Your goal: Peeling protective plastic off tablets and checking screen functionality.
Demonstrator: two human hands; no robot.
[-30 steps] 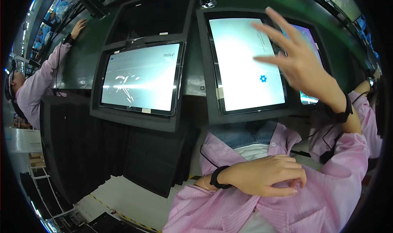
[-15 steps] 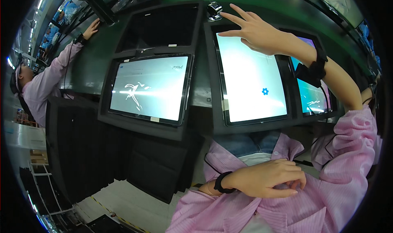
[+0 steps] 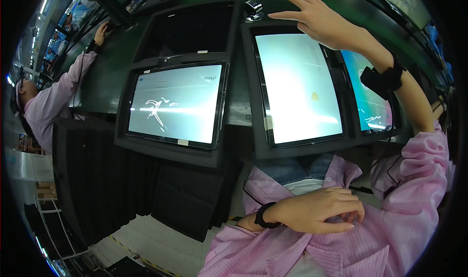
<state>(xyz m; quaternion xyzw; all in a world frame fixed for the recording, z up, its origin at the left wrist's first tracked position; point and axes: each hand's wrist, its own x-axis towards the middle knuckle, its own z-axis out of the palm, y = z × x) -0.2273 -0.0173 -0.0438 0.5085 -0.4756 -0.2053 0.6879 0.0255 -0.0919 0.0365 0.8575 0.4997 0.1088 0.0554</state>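
Note:
My right hand [image 3: 321,22] is raised over the far edge of a bright tablet [image 3: 298,92], fingers spread and holding nothing. A small yellowish shape shows on this tablet's pale screen. Beside it on the right lies a tablet with a blue and pink screen [image 3: 364,89], partly covered by my right wrist and its black strap. Both rest in a black foam tray [image 3: 261,148]. My left hand [image 3: 319,211] lies against my pink striped clothing, fingers loosely bent, thumb apart, with nothing seen in it.
To the left, another black foam tray [image 3: 165,152] holds a lit tablet [image 3: 173,104] and a dark-screened one [image 3: 187,32]. A shiny metal object [image 3: 253,9] stands behind the trays on the green table [image 3: 105,89]. At far left, another person's hand [image 3: 101,33] reaches toward a dark post [image 3: 108,4].
My right hand has lifted away from the bright tablet's screen toward the far side. The blue gear icon on that screen has given way to a small yellowish shape. My left hand stays put.

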